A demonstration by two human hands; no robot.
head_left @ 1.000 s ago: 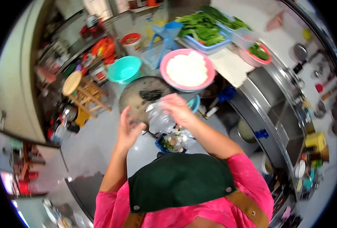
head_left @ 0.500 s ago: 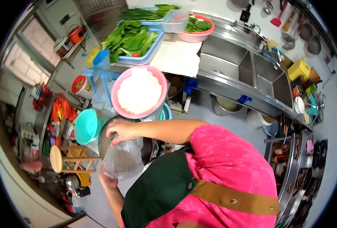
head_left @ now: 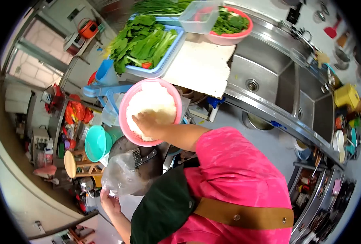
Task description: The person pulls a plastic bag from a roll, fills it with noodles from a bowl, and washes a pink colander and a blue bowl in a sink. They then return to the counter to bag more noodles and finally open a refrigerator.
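Observation:
My left hand (head_left: pixel 110 201) is closed on the lower edge of a clear plastic bag (head_left: pixel 121 175), which hangs crumpled over a dark round board (head_left: pixel 154 173). A black-handled knife (head_left: pixel 146 157) lies on the board beside the bag, its blade partly hidden. My right hand (head_left: pixel 146 124) reaches into a pink basin (head_left: pixel 176 95) and touches the loose white food (head_left: pixel 152 97) there, which looks like rice. Its fingers seem apart, with their tips partly sunk in or hidden against the white food.
A blue tray (head_left: pixel 168 55) of leafy greens (head_left: pixel 148 42) stands behind the basin, near a clear plastic tub (head_left: pixel 198 18). A steel double sink (head_left: pixel 257 67) lies to the right. At the left are a teal bucket (head_left: pixel 98 143) and a wooden stool (head_left: pixel 70 163).
My right hand has left the bag and moved up to the white food in the pink basin. The knife on the board now shows. My left hand still grips the bag. The camera view has shifted.

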